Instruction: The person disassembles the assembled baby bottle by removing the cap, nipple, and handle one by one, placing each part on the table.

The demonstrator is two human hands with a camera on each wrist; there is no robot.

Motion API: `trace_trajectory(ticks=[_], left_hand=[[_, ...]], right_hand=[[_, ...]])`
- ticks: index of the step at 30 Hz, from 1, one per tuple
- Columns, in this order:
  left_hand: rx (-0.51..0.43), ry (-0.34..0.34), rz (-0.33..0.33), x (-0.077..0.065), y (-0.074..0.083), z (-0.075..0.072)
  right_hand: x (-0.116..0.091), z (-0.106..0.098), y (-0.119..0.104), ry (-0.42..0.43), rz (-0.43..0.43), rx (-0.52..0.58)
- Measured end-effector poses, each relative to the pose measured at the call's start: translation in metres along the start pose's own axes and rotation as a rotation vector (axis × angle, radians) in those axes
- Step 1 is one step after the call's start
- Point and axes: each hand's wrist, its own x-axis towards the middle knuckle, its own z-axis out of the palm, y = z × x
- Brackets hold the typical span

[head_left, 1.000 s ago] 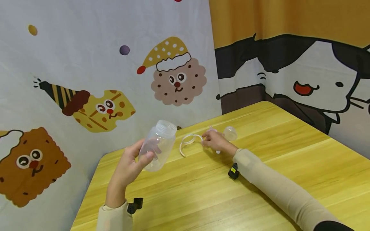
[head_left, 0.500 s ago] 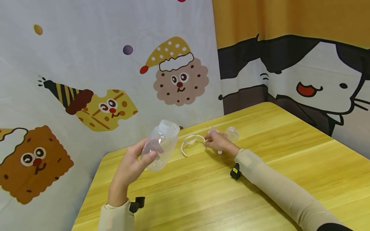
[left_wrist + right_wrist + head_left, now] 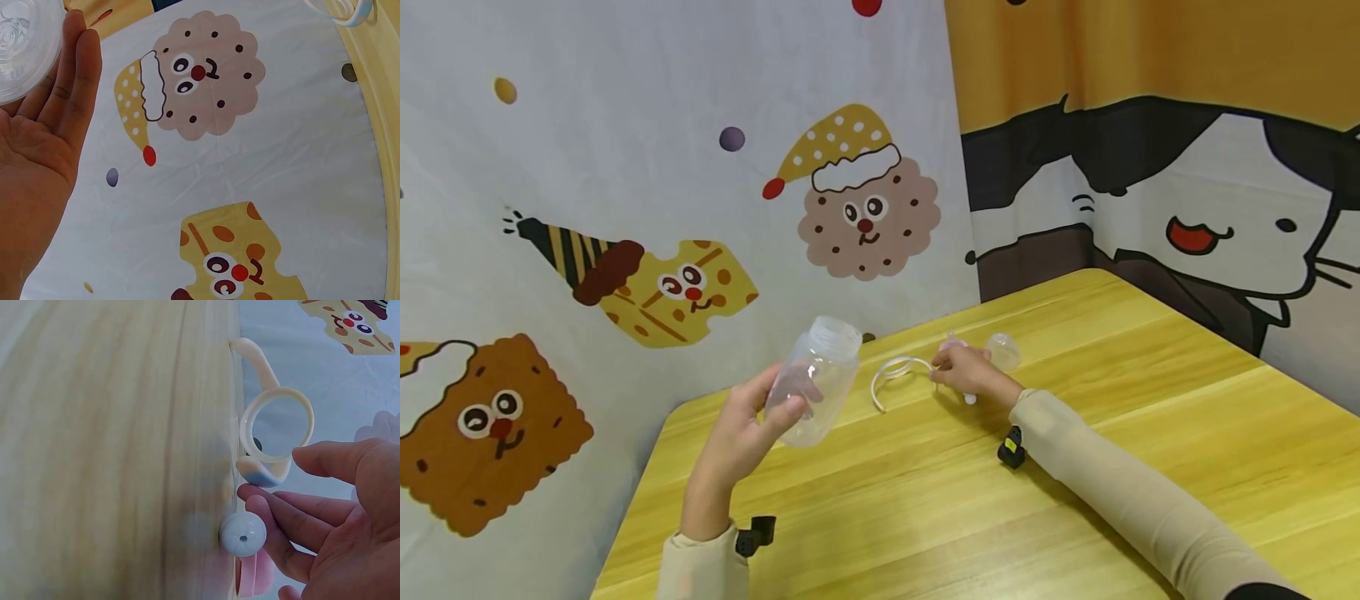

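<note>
A translucent baby bottle (image 3: 831, 379) with a bare threaded neck is held up over the table, tilted to the right. My left hand (image 3: 733, 437) grips its body, thumb in front and fingers behind. In the left wrist view only the round end of the bottle shows at the corner. My right hand (image 3: 966, 371) pinches one curved arm of a white bottle handle (image 3: 246, 428), thumb at its ring and fingertips under the arm. Just below those fingers lie a white ball (image 3: 242, 534) with a small hole and a pink piece (image 3: 256, 578), partly hidden by the hand.
A clear dome-shaped cover (image 3: 1002, 352) sits behind the right wrist. The wood-grain table (image 3: 925, 508) ends at a cartoon-printed cloth (image 3: 647, 150) along its back. A small dark round spot (image 3: 868, 337) shows at the far edge.
The handle tilts slightly under my right fingers. The left hand and the bottle keep nearly the same place, while the head view has shifted a little.
</note>
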Motion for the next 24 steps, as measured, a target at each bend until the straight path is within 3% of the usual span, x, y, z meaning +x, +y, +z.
trace_trajectory(ticks=[15, 24], left_hand=[[-0.003, 0.019, -0.025, 0.0000, -0.0004, -0.0018], [0.026, 0.121, -0.177, -0.0015, -0.0035, -0.0034]], right_hand=[[0.0018, -0.0043, 0.0020, -0.006, 0.044, 0.037], [0.0000, -0.0053, -0.0012, -0.007, 0.043, 0.040]])
